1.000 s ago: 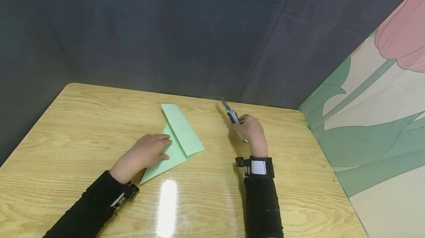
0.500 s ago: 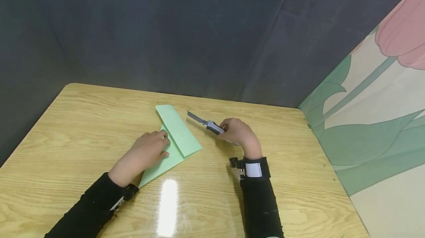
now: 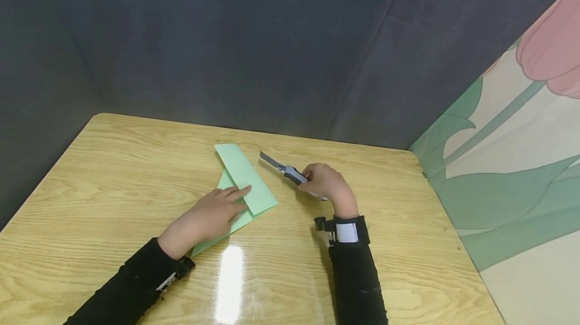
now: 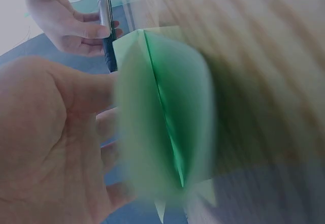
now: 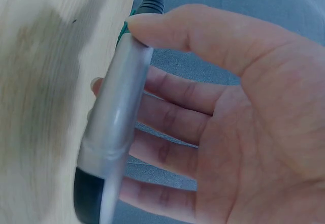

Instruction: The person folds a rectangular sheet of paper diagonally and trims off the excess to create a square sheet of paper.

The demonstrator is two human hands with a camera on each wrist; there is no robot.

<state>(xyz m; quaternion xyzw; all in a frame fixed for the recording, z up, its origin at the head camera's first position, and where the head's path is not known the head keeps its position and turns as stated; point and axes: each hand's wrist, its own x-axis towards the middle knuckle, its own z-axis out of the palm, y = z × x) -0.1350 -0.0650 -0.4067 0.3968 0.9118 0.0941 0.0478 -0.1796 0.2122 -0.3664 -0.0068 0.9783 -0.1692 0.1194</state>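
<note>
A sheet of light green paper (image 3: 254, 181) lies on the wooden table, with a long strip folded over along its right side. My left hand (image 3: 213, 214) rests on it, fingers stretched across the fold's edge. Close up in the left wrist view, a blurred, raised part of the paper (image 4: 195, 97) hides some of that hand's fingers. My right hand (image 3: 327, 182) grips a grey and black utility knife (image 3: 294, 175) over the table, right of the paper. Its long blade is out and points toward the back left. The right wrist view shows thumb and fingers around the knife's handle (image 5: 117, 97).
The wooden table (image 3: 113, 179) runs back to a dark cloth (image 3: 226, 53). A curtain with a tulip pattern (image 3: 521, 199) hangs along the right side. A bright light reflection shows on the tabletop near the front.
My right hand has swung the knife left, so its blade points toward the paper's far side. My left hand has slid right onto the folded strip, its fingers straightening.
</note>
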